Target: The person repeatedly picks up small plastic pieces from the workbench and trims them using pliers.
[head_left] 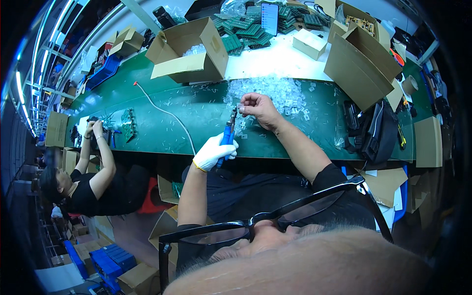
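My left hand (210, 153), in a white glove, is closed around the blue handles of a pair of cutting pliers (227, 133). Their metal jaws point away from me over the green table. Bare, my right hand (263, 112) pinches a small clear plastic piece (241, 106) between thumb and fingertips, right beside the jaws. Whether the jaws touch it is too small to tell. Just beyond my right hand spreads a heap of similar clear plastic pieces (281, 92), with a few loose ones lying near the pliers.
An open cardboard box (189, 66) with clear pieces stands at far left, another box (359, 69) at right. Green circuit boards (246, 30) and a lit phone (269, 18) lie at the back. A black bag (378, 130) sits right; a co-worker (93, 182) works at left.
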The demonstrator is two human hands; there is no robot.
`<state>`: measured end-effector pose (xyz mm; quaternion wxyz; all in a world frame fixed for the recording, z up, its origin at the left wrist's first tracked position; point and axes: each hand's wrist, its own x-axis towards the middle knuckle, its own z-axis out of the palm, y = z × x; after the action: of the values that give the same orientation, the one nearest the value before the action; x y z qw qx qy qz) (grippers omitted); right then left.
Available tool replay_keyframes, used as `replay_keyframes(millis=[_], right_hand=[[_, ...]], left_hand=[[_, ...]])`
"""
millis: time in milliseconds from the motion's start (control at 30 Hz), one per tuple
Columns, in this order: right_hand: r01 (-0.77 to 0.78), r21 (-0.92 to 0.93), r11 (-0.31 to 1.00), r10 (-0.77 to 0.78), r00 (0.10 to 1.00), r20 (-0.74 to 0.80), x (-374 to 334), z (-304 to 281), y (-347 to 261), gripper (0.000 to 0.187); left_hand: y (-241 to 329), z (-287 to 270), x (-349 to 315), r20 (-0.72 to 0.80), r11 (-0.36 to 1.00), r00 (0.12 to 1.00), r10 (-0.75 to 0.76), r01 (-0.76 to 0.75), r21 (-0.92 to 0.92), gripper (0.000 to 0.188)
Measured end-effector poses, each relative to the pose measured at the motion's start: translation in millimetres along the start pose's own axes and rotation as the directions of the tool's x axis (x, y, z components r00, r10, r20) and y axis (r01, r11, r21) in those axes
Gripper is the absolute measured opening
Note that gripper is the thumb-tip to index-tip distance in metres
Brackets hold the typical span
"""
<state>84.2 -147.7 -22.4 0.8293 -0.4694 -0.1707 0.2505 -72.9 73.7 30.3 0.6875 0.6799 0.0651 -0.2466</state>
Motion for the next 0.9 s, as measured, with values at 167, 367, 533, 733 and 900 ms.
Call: replay_keyframes(millis=[167, 367, 533, 733, 900], right_hand=[[0.033, -0.086, 0.996, -0.035, 0.999, -0.020, -0.4, -2.1, 2.0, 0.023], [0.045, -0.186, 0.981, -0.052, 0.998, -0.030, -1.8, 4.6, -1.5, 0.020], [0.030, -0.224, 0.974, -0.032, 0.999, -0.007, -2.1, 0.2, 2.3, 0.017], [0.014, -0.214, 0.977, -0.017, 1.000, -0.010, -0.3, -0.7, 6.5, 0.019], [0.036, -0.353, 0.935, -0.062, 0.996, -0.063, 0.6, -5.0, -0.2, 0.020]], left_hand=[[3.0, 6.4, 0.3, 0.005, 0.991, 1.000, 0.017, -0.017, -0.130, 0.049], [2.3, 2.6, -3.8, 0.000, 1.000, 1.000, -0.010, 0.010, -0.007, 0.050], [15.1, 8.4, -7.5, -0.077, 0.977, 0.997, -0.023, 0.038, 0.210, 0.057], [11.7, 10.4, -10.3, -0.148, 0.981, 0.988, -0.036, 0.062, 0.181, 0.052], [0.9, 3.1, 0.5, -0.204, 1.000, 0.979, 0.003, 0.001, 0.021, 0.041]])
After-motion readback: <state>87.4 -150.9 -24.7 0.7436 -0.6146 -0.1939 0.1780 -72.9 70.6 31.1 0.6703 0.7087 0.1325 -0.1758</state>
